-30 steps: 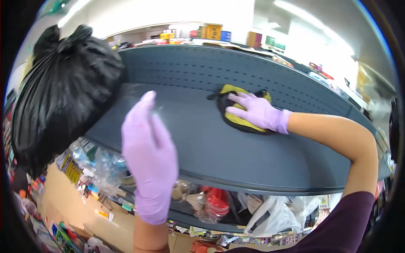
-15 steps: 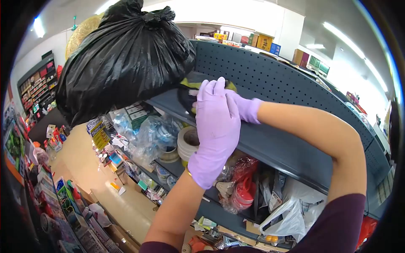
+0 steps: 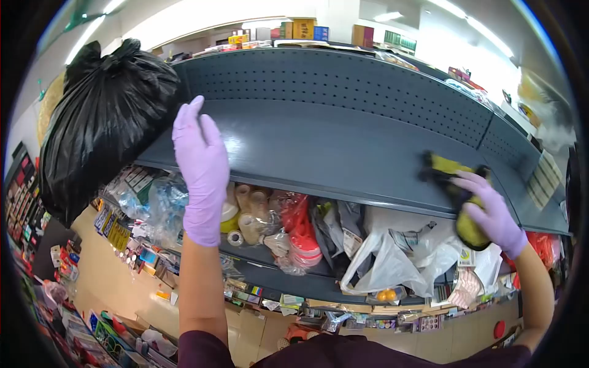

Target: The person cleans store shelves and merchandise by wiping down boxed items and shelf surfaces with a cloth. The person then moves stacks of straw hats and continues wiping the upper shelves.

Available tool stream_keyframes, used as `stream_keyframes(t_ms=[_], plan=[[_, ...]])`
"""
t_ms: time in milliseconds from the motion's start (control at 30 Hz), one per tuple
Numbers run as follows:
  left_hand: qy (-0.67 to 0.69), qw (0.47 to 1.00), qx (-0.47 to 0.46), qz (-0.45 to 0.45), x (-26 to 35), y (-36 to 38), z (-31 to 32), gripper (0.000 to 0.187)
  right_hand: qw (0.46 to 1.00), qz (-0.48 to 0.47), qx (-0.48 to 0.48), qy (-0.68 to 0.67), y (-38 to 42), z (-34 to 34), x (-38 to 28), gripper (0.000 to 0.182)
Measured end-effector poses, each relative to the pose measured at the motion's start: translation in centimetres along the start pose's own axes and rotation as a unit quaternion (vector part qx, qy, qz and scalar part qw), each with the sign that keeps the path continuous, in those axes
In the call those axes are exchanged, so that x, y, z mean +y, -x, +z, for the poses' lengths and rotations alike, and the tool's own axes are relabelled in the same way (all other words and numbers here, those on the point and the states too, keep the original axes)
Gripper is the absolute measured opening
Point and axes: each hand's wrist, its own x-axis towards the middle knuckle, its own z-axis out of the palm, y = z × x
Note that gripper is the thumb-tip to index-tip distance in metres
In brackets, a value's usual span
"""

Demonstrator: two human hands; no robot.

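At right, my right hand (image 3: 498, 221) has half-curled fingers gripping the cloth (image 3: 471, 232), seemingly bracing it against the shelf (image 3: 307, 141); at left, my left hand (image 3: 202, 172) hovers empty, loosely open.

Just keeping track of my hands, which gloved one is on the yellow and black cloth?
Your right hand, its fingers on the cloth; your left hand is away from it.

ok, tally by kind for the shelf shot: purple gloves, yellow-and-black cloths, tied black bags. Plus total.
Purple gloves: 2
Yellow-and-black cloth: 1
Tied black bag: 1
Total: 4
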Motion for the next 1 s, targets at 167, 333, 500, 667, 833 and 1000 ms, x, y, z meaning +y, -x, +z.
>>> stream_keyframes(t_ms=[167,333,500,667,833,1000], plan=[[0.12,0.992,0.039,-0.016,0.4,0.2,-0.2,0.028,0.967,0.129,0.179,0.125,11.6,-2.2,14.5,0.037],[0.185,0.982,0.036,-0.029,0.9,1.1,-5.1,0.032,0.935,0.126,0.283,0.172,10.0,1.7,10.3,0.029],[0.065,0.99,0.114,-0.051,-3.0,0.9,-13.1,0.034,0.932,0.037,0.257,0.253,3.7,6.4,-1.4,0.048],[-0.009,0.973,0.221,-0.073,-8.3,-0.3,-20.1,0.035,0.924,-0.077,0.255,0.274,-5.8,11.5,-12.6,0.063],[-0.083,0.964,0.23,-0.099,-14.2,-0.4,-26.1,0.04,0.941,-0.158,0.245,0.172,-15.1,15.8,-24.5,0.046],[0.055,0.949,0.179,-0.254,-17.1,0.2,-29.3,0.05,0.966,-0.189,0.08,0.155,-22.9,16.8,-32.6,0.053]])
